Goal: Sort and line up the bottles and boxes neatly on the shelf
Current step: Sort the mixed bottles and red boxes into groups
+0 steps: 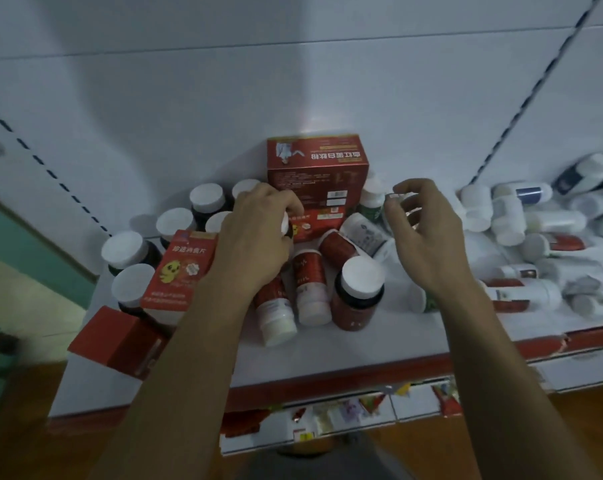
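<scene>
On the white shelf [379, 344] my left hand [255, 237] curls its fingers round a white-capped bottle [286, 226], mostly hidden under the hand, in front of a large red box [317, 168]. My right hand [423, 237] hovers with loosely curled fingers and holds nothing, above a lying white bottle [364, 233]. Two red-labelled bottles [310, 289] lie on their sides between my hands. A dark bottle with a white cap [360, 289] stands beside them. An orange box with a yellow chick [182, 268] leans against my left wrist.
Several dark white-capped bottles [206, 199] stand at the left. A red box [120, 341] sits at the front left corner. A jumbled pile of white bottles [535, 237] fills the right. The shelf's back wall [293, 81] is bare. A red strip [362, 370] edges the shelf front.
</scene>
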Available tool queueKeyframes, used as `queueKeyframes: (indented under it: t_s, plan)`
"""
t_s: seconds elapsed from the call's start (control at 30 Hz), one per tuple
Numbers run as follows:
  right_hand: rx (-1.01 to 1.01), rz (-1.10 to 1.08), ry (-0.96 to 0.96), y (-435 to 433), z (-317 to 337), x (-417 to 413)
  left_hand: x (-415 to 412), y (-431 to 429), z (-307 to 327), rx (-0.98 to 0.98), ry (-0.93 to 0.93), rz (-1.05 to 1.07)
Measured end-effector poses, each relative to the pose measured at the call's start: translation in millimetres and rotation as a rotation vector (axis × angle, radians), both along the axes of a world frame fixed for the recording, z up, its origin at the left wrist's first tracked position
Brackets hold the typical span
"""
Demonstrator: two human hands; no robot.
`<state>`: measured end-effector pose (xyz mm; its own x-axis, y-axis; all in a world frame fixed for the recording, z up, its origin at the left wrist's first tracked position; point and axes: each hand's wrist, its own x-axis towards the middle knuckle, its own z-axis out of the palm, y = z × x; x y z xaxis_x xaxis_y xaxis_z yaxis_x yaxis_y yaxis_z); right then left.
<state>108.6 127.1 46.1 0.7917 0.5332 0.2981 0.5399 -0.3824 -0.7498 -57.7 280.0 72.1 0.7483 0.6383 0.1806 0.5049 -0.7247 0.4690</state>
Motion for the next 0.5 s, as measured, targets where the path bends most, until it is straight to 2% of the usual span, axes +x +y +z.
queueKeyframes:
  t_s: [0.1,0.23,0.3,0.5]
  plan:
    - [-0.121,0.06,-0.044,-11,-4,3,3,-2,3,0.024,-0.064,0.0]
    - [-0.493,0.143,-0.091,-42,-7,6,-4,-7,15,-0.041,-0.071,-0.112]
    - [-0.516,0.126,-0.12,-63,-8,8,4,-17,21,-0.061,-0.054,-0.204]
    - [-0.55,0.009,-0.135,-119,0,34,65,-71,25,0.041,0.039,-0.341]
